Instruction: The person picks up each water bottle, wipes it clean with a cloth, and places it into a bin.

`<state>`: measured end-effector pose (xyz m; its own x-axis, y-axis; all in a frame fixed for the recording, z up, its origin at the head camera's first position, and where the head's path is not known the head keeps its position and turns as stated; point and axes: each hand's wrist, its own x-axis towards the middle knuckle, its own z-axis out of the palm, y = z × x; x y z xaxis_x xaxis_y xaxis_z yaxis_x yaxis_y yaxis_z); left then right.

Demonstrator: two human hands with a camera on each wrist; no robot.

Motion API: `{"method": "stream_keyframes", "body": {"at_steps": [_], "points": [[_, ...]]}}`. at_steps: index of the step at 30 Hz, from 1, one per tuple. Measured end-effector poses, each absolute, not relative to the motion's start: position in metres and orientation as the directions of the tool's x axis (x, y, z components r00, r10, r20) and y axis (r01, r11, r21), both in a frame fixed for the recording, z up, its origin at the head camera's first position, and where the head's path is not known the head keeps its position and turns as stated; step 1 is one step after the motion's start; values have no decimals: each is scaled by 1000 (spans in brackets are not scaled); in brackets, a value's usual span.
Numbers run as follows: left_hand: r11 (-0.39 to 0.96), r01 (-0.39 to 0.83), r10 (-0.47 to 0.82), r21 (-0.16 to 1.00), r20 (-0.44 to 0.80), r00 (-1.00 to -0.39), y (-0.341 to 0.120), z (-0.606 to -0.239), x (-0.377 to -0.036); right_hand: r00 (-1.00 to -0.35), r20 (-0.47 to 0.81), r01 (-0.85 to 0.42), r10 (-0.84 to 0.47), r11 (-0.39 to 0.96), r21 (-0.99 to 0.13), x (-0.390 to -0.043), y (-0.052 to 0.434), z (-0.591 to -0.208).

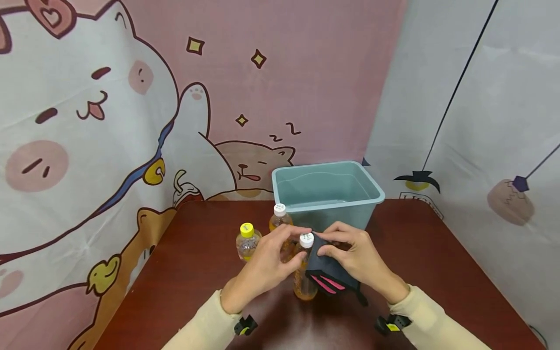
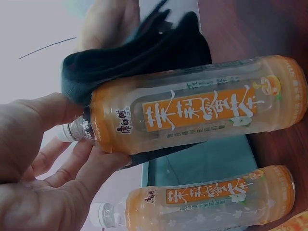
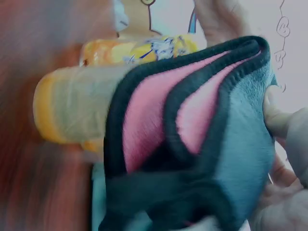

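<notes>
Head view. A tea bottle (image 1: 303,270) with a white cap stands upright on the dark red bench (image 1: 437,272), near the front edge and in front of a teal tub (image 1: 327,192). The left hand (image 1: 267,265) has fingers curled round the bottle's upper part just under the cap. The right hand (image 1: 358,257) presses a folded dark cloth (image 1: 328,272) with pink inner faces against the bottle's right side, fingers curled over the cloth's top. A second tea bottle (image 1: 280,218), also white-capped, stands just behind the left hand's fingers, close to the tub wall. A smaller bottle with a yellow cap (image 1: 247,240) stands to the left, apart from the others. Both sleeves are cream. Cartoon-cat backdrop behind the bench.

Left wrist view. The held bottle (image 2: 202,113) runs across the frame, orange label with white characters, amber liquid inside. Left hand (image 2: 53,163): thumb on the neck side, fingers (image 2: 96,166) curled beneath the shoulder of the bottle. The cloth (image 2: 144,53) touches the bottle's far side. The second tea bottle (image 2: 202,199) lies lower in frame, parallel, not touching the first; tub wall (image 2: 202,163) between them.

Right wrist view. Blurred. The cloth (image 3: 192,139) fills the frame, pink layers edged in black, grey-blue outer face. Bottle (image 3: 72,110) lies behind it, touching. Right hand's fingers (image 3: 281,120) pinch the cloth's right edge.
</notes>
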<state>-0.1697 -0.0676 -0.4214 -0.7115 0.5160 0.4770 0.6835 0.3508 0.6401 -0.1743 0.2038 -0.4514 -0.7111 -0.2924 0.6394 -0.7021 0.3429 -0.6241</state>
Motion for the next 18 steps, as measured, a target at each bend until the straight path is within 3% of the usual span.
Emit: {"method": "stream_keyframes", "body": {"at_steps": [9,18], "points": [[336,675,519,657,469,-715,-67,-423,-171,-780,541,-626,-314,410,-663,-168,202,-453],[352,680,522,643,469,-713,-67,-423,-172,-753,556,-658,-352,363,-660,-170,207,-452]]}}
